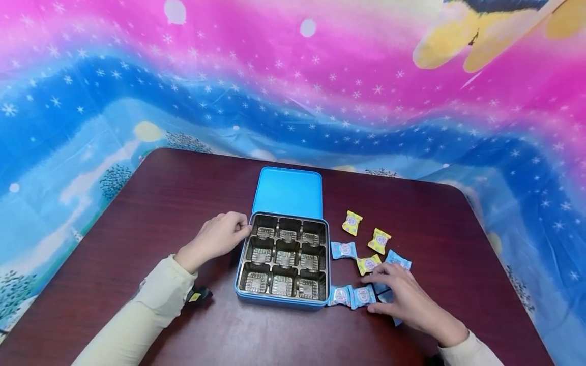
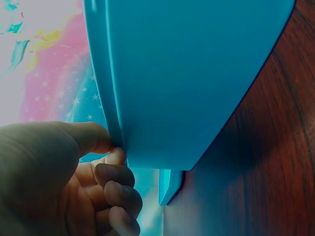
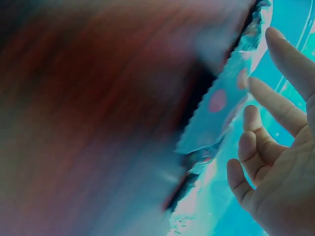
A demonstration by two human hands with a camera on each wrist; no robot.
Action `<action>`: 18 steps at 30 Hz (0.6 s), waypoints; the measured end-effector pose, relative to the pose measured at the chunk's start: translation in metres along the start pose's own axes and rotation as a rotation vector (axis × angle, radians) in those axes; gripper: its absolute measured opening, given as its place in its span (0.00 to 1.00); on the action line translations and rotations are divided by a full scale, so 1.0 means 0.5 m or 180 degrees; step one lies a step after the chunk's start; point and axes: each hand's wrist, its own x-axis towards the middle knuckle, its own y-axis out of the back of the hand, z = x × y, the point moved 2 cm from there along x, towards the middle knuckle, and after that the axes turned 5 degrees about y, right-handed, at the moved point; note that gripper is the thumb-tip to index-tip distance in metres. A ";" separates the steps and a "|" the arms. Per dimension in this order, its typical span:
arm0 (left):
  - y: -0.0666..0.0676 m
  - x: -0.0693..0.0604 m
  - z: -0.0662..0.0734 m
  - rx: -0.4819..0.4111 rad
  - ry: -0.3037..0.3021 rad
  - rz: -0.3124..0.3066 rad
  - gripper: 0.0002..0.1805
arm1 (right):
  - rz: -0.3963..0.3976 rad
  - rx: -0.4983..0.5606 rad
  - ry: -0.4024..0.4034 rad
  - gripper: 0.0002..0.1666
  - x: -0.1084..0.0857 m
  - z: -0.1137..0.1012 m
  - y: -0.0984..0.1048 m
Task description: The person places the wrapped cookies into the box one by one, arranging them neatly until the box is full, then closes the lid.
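Note:
A square blue tin [image 1: 282, 301] stands on the table with a dark plastic tray [image 1: 286, 252] of several compartments inside, and no sweets show in them. At its far left corner my left hand [image 1: 218, 238] pinches the rim between thumb and forefinger; the left wrist view shows this grip on the tin's edge [image 2: 115, 113]. My right hand [image 1: 407, 297] hovers over wrapped candies right of the tin, thumb and forefinger spread apart. Closest to it are a blue candy [image 1: 363, 296] and a yellow candy [image 1: 368, 264]. Part of the blue wrappers beneath the palm is hidden.
The blue lid [image 1: 288, 190] lies behind the tin. More candies lie to the right: a yellow one [image 1: 352, 222], another yellow one [image 1: 379, 241] and a blue one [image 1: 343, 250]. A small black and yellow object [image 1: 199, 296] is beside the left sleeve. A patterned cloth hangs behind the table.

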 end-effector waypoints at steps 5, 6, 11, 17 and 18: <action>0.000 0.000 -0.002 -0.0012 0.0026 -0.0027 0.19 | -0.0019 0.0234 -0.0033 0.28 -0.002 0.016 -0.006; 0.000 0.000 -0.002 -0.0016 0.0023 -0.0031 0.19 | -0.0021 0.0271 -0.0040 0.27 -0.002 0.018 -0.006; 0.002 0.000 -0.003 -0.0024 0.0016 -0.0029 0.20 | -0.0050 0.0313 -0.0051 0.26 -0.001 0.025 -0.008; 0.000 0.001 -0.003 -0.0021 0.0012 -0.0038 0.19 | -0.0133 0.0100 0.0052 0.26 0.007 0.021 -0.011; 0.000 0.001 -0.003 -0.0021 0.0020 -0.0039 0.19 | -0.0148 0.0074 0.0059 0.26 0.008 0.020 -0.010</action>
